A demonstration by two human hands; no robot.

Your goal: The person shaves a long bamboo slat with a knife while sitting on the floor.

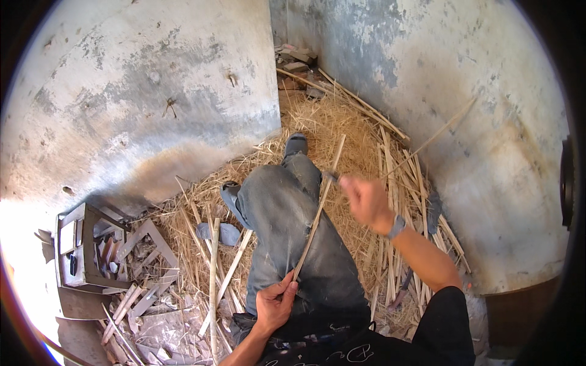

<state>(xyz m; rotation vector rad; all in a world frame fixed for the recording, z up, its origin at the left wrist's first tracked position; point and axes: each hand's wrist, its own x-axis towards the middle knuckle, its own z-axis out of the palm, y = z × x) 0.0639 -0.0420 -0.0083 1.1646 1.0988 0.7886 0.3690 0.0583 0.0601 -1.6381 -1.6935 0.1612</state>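
Note:
A long, flat bamboo strip (316, 221) slants across my jeans, running from my lap up past my knee. My left hand (276, 303) is closed on its near end, thumb and fingers pinching it. Towards the strip's far part, my right hand (368, 200) is closed in a fist and slightly blurred. A short dark knife-like tool (330, 176) sticks out of the fist on its left and meets the strip; its handle is hidden in the fist. From behind the right hand a thin stick (444, 127) slants up against the right wall; I cannot tell whether the hand touches it.
Fine shavings (317, 116) cover the floor around my feet. Long bamboo strips (394, 244) lie along the right wall, and others (215, 280) left of my legs. A wooden stool-like frame (88, 244) with scrap stands at left. Rubble (296, 58) sits in the far corner.

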